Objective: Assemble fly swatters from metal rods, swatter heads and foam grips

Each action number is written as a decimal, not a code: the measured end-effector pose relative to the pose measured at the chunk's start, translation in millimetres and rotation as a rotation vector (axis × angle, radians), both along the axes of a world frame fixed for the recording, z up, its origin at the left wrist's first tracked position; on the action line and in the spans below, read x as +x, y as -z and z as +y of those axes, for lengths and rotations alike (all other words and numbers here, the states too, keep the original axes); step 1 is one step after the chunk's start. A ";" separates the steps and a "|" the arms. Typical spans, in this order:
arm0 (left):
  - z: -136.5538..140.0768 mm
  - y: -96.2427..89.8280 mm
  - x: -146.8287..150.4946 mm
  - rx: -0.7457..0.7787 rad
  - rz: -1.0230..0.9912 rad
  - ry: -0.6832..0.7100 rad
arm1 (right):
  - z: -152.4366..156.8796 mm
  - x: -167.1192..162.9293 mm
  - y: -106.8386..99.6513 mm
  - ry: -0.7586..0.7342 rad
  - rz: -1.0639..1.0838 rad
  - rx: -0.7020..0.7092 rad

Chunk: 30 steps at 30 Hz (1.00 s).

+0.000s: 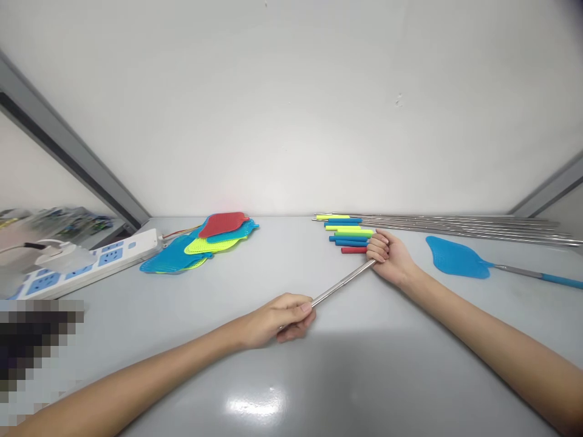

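Observation:
A thin silvery telescopic rod (342,284) slants between my two hands above the grey table. My left hand (285,318) is closed around its lower left part, thumb on top. Fingers curled, my right hand (387,258) grips the upper right end. Just behind the right hand lies a group of coloured handle sleeves (350,239) in yellow, green, blue and red. To the right rests a blue fly swatter (460,257) with a metal shaft and blue handle. The rod's ends are hidden inside my hands.
Several loose swatter heads (223,226) in red, blue and yellow overlap at the back left. A white power strip (122,255) with a plug lies at the left edge. Metal rods (478,226) lie along the back wall at right.

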State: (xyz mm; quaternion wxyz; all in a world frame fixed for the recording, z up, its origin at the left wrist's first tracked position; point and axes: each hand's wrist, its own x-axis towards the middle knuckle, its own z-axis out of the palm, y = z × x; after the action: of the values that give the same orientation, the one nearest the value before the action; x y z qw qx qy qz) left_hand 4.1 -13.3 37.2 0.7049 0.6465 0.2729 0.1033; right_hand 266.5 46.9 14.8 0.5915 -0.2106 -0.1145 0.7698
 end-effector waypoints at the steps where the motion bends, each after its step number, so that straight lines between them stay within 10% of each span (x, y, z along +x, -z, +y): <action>1: 0.4 -1.3 -0.4 0.015 0.000 0.020 | 0.2 -0.5 2.0 -0.005 0.002 0.000; 30: -4.5 -0.8 -0.2 0.319 0.215 0.090 | 0.8 -5.6 4.0 -0.018 -0.021 0.087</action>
State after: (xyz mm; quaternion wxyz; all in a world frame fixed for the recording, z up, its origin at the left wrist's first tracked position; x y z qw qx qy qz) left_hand 3.9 -17.7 38.0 0.5642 0.7689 0.2975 0.0439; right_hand 260.9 47.7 10.8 0.5920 -0.1917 -0.1561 0.7671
